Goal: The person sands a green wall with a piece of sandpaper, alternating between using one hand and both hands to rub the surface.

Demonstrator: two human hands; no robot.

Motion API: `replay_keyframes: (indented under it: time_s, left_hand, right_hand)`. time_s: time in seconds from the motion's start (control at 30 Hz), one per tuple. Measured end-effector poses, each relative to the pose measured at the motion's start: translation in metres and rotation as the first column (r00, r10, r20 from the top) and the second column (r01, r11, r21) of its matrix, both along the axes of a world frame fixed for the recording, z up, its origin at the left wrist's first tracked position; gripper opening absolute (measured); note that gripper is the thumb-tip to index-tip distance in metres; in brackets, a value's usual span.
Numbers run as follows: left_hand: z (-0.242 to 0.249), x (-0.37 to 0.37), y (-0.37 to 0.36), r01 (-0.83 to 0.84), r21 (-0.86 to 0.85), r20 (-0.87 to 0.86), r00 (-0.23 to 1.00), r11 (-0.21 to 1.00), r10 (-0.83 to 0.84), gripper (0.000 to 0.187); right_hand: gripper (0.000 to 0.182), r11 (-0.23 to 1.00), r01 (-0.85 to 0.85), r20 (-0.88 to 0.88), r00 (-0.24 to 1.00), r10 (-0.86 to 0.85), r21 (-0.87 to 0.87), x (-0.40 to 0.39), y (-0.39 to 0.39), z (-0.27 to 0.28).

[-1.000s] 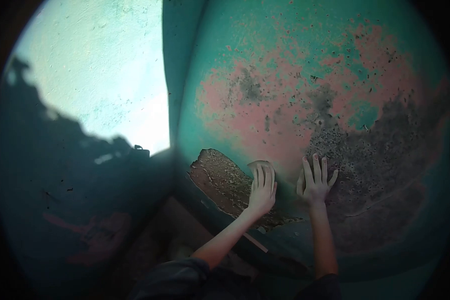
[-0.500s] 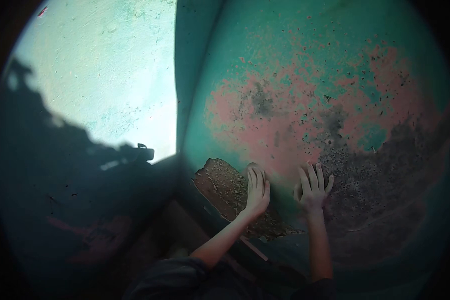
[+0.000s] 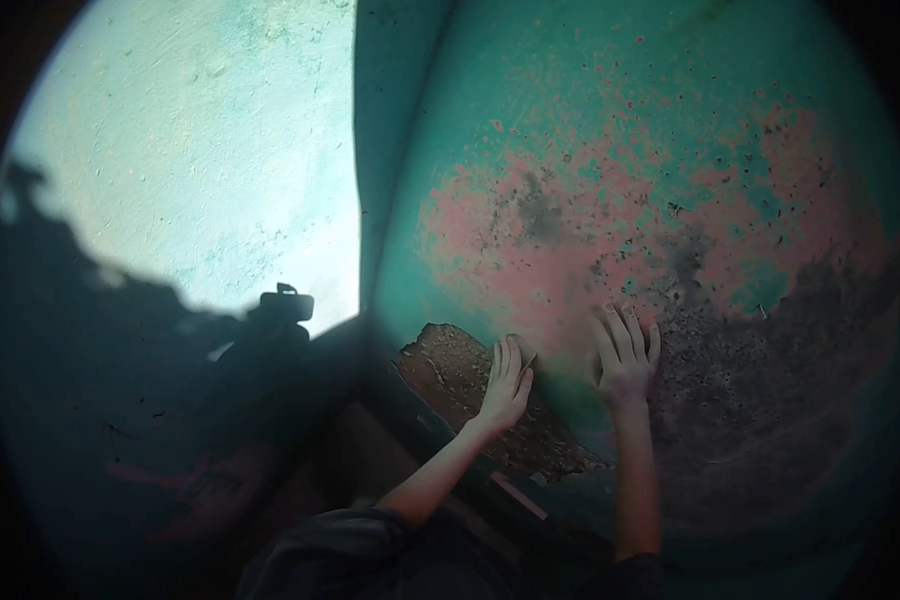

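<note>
While the right hand rests, fingers spread, on the peeling wall right of centre, perhaps for balance, the left hand sits mid-frame, fingers straight over a thin piece, probably pressing it at the brown patch's edge, grip impossible to tell.

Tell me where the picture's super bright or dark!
Head view: light glares on the left wall, washing out its upper part; head view: a dark shadow covers its lower part; head view: left hand and right hand sit in dimmer light.
</note>
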State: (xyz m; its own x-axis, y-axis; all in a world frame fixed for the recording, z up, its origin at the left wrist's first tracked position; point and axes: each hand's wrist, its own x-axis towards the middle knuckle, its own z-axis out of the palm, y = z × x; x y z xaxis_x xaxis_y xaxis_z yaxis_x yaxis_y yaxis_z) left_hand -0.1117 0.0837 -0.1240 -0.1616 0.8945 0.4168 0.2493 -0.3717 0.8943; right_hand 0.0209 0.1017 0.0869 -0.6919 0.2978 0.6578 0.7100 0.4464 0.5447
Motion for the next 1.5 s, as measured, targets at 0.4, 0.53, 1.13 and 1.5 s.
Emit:
replay_keyframes:
  time_s: [0.4, 0.53, 1.13, 1.5]
  left_hand:
    - [0.031, -0.042, 0.035, -0.288, 0.039, 0.259, 0.928, 0.957, 0.269, 0.062]
    - [0.013, 0.008, 0.026, -0.253, -0.018, 0.072, 0.965, 0.967, 0.253, 0.071]
    - [0.033, -0.005, 0.033, -0.168, -0.030, 0.190, 0.967, 0.985, 0.170, 0.068]
    - [0.038, 0.047, 0.002, -0.139, -0.067, 0.295, 0.943, 0.988, 0.152, 0.070]
  right_hand:
    - [0.038, 0.999, 0.013, -0.044, 0.999, -0.011, 0.035, 0.002, 0.000, -0.005]
    - [0.037, 0.998, 0.024, -0.035, 0.999, -0.022, 0.050, 0.001, 0.000, -0.005]
    - [0.038, 0.999, -0.037, -0.016, 0.999, 0.037, -0.009, 0.016, -0.005, -0.005]
    - [0.037, 0.978, 0.131, -0.127, 0.986, -0.111, 0.161, 0.081, -0.032, 0.001]
